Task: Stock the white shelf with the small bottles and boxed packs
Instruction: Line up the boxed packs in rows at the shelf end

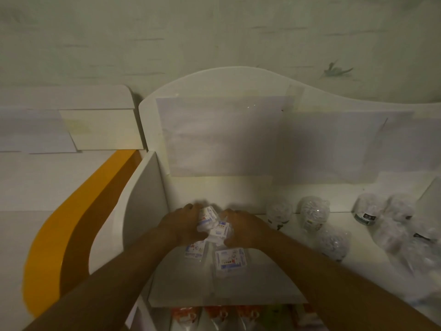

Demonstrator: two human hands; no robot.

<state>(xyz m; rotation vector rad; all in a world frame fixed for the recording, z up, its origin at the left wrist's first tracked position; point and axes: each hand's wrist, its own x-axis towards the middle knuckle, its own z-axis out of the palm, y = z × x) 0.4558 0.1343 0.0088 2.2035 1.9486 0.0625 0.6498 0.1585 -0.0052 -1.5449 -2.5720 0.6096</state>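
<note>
A: What is seen nearest?
B: Orange packets (222, 314) on the lower level, then two packs (230, 260) lying on the shelf (238, 292).
A: And the hands?
B: Beyond those, a cluster of boxed packs (216, 225) is clasped between the left hand (185, 225) and right hand (241, 229), each grip curled round it.
A: Farther off?
B: Bottles (313, 212) are stood to the right, near the back panel (226, 139).

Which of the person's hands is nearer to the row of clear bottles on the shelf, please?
The right hand: the clear bottles stand just to its right on the shelf. The left hand is beyond it, on the far side of the small boxes both hands grip.
</note>
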